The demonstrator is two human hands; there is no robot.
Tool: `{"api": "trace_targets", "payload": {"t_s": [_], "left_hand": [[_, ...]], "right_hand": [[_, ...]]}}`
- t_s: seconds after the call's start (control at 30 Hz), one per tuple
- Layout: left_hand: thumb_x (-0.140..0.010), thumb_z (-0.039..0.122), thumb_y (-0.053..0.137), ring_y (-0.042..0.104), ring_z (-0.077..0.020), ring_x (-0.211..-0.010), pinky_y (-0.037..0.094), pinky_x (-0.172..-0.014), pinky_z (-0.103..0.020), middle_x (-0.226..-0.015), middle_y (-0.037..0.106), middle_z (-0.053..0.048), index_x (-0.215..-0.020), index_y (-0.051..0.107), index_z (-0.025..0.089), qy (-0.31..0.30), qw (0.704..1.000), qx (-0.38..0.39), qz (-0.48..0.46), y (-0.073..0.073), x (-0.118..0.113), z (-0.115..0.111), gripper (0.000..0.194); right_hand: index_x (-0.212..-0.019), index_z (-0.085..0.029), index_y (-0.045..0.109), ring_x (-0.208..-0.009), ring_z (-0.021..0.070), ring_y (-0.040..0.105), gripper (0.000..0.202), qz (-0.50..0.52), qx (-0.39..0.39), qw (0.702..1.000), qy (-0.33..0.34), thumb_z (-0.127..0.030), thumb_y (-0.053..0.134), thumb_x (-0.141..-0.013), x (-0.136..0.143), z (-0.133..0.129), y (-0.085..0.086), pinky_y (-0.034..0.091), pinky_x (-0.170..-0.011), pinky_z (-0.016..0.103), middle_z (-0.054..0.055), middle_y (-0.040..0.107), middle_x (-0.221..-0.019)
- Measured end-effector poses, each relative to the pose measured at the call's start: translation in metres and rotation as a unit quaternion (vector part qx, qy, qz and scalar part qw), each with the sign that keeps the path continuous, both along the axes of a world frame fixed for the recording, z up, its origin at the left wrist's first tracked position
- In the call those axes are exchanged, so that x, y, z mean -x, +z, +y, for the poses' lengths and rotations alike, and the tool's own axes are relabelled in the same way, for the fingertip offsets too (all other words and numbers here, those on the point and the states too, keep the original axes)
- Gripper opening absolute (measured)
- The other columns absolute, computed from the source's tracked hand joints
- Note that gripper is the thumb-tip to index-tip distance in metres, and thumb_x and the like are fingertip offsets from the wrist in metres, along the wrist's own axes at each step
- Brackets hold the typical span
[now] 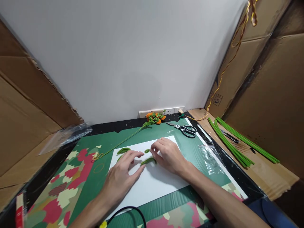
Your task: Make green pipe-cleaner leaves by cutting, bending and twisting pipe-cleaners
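On a white sheet (152, 183) lie several green fuzzy leaf-like pieces. One green loop (123, 150) is at the sheet's upper left, with another partly hidden behind my left hand (124, 171). That hand is over the sheet, thumb and fingers apart, holding nothing. My right hand (167, 155) pinches the end of a small green piece (147, 151) between thumb and fingers. A longer green piece (148, 161) lies just below it, its right end close to my right hand.
Orange flowers (155, 117) on a long green stem lie at the back, beside scissors (186, 129). Green stems (230, 142) and a utility knife (229, 136) rest on cardboard at right. Clear plastic bags (212, 160) lie at both sides. A black cable (128, 208) curves in front.
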State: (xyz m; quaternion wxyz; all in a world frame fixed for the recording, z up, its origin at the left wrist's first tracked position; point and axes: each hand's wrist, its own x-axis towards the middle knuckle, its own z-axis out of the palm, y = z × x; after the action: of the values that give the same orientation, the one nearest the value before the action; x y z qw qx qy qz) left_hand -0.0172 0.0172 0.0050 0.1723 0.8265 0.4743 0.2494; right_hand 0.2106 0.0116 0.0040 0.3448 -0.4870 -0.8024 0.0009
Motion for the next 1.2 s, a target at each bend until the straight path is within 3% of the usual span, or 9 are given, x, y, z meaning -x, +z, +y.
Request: {"api": "trace_targets", "payload": {"t_s": [0.1, 0.2, 0.3, 0.43, 0.67, 0.83, 0.93, 1.1, 1.2], "left_hand": [[-0.096, 0.035, 0.064, 0.070, -0.0212, -0.097, 0.055, -0.082, -0.029, -0.121, 0.069, -0.002, -0.118, 0.068, 0.030, -0.016, 0.999, 0.022, 0.018, 0.000, -0.003, -0.001, 0.023], [-0.099, 0.036, 0.060, 0.069, -0.0210, -0.093, 0.053, -0.079, -0.029, -0.113, 0.069, -0.001, -0.107, 0.067, 0.028, -0.029, 0.998, 0.033, 0.036, 0.002, -0.006, -0.002, 0.013], [-0.102, 0.038, 0.055, 0.067, -0.0201, -0.084, 0.050, -0.073, -0.029, -0.099, 0.068, -0.001, -0.095, 0.064, 0.026, -0.030, 0.998, 0.024, 0.039, 0.003, -0.006, -0.003, 0.017], [-0.102, 0.046, 0.052, 0.056, -0.0174, -0.065, 0.043, -0.062, -0.027, -0.074, 0.059, 0.002, -0.086, 0.059, 0.024, 0.003, 0.999, 0.024, 0.023, 0.002, -0.003, -0.002, 0.028], [-0.095, 0.042, 0.056, 0.046, -0.0137, -0.053, 0.035, -0.054, -0.024, -0.058, 0.046, 0.006, -0.071, 0.048, 0.024, 0.074, 0.997, 0.016, -0.024, 0.005, -0.004, 0.000, 0.031], [-0.092, 0.042, 0.057, 0.043, -0.0130, -0.050, 0.032, -0.051, -0.024, -0.056, 0.042, 0.007, -0.070, 0.047, 0.024, 0.102, 0.994, -0.002, -0.050, 0.010, -0.006, -0.001, 0.030], [-0.094, 0.043, 0.057, 0.044, -0.0131, -0.051, 0.032, -0.051, -0.024, -0.057, 0.043, 0.008, -0.073, 0.051, 0.024, 0.101, 0.993, 0.003, -0.053, 0.009, -0.005, -0.001, 0.028], [-0.096, 0.043, 0.056, 0.044, -0.0128, -0.052, 0.031, -0.052, -0.025, -0.058, 0.045, 0.007, -0.075, 0.053, 0.023, 0.091, 0.994, 0.012, -0.057, 0.008, -0.004, 0.000, 0.030], [-0.095, 0.043, 0.058, 0.045, -0.0129, -0.052, 0.032, -0.052, -0.025, -0.057, 0.046, 0.008, -0.076, 0.054, 0.023, 0.077, 0.995, 0.024, -0.059, 0.008, -0.005, -0.003, 0.028]], "right_hand": [[-0.094, -0.019, 0.066, -0.082, 0.0201, 0.061, 0.011, 0.001, 0.024, 0.999, -0.028, -0.017, 0.060, -0.103, -0.002, 0.002, -0.001, 0.041, -0.075, 0.032, 0.004, 0.073, -0.089], [-0.093, -0.019, 0.067, -0.082, 0.0209, 0.061, 0.010, -0.012, 0.050, 0.998, -0.040, -0.018, 0.063, -0.102, -0.003, 0.004, -0.004, 0.041, -0.073, 0.033, 0.005, 0.073, -0.089], [-0.092, -0.019, 0.066, -0.082, 0.0210, 0.062, 0.011, -0.014, 0.064, 0.997, -0.044, -0.021, 0.065, -0.103, -0.003, 0.005, -0.006, 0.041, -0.073, 0.033, 0.005, 0.072, -0.088], [-0.091, -0.020, 0.066, -0.082, 0.0207, 0.062, 0.012, -0.008, 0.071, 0.996, -0.044, -0.023, 0.065, -0.103, -0.003, 0.005, -0.007, 0.041, -0.073, 0.033, 0.004, 0.072, -0.086], [-0.091, -0.020, 0.065, -0.083, 0.0207, 0.062, 0.010, 0.053, 0.090, 0.994, -0.023, -0.016, 0.065, -0.100, -0.004, 0.002, -0.004, 0.043, -0.074, 0.032, 0.004, 0.072, -0.087], [-0.094, -0.022, 0.065, -0.098, 0.0200, 0.063, 0.009, 0.131, 0.110, 0.982, 0.077, -0.020, 0.065, -0.102, -0.003, -0.006, 0.002, 0.049, -0.086, 0.031, 0.004, 0.069, -0.100], [-0.094, -0.022, 0.068, -0.105, 0.0204, 0.062, 0.006, 0.118, 0.116, 0.978, 0.131, -0.021, 0.068, -0.100, -0.001, -0.009, 0.002, 0.050, -0.092, 0.032, 0.005, 0.067, -0.107], [-0.092, -0.019, 0.072, -0.097, 0.0220, 0.059, 0.009, 0.052, 0.123, 0.985, 0.109, -0.026, 0.075, -0.097, 0.002, -0.007, -0.004, 0.049, -0.086, 0.035, 0.006, 0.068, -0.102], [-0.098, -0.019, 0.071, -0.095, 0.0218, 0.060, 0.015, 0.079, 0.131, 0.985, 0.082, -0.034, 0.072, -0.101, 0.001, -0.005, -0.005, 0.047, -0.084, 0.035, 0.006, 0.069, -0.098]]}}
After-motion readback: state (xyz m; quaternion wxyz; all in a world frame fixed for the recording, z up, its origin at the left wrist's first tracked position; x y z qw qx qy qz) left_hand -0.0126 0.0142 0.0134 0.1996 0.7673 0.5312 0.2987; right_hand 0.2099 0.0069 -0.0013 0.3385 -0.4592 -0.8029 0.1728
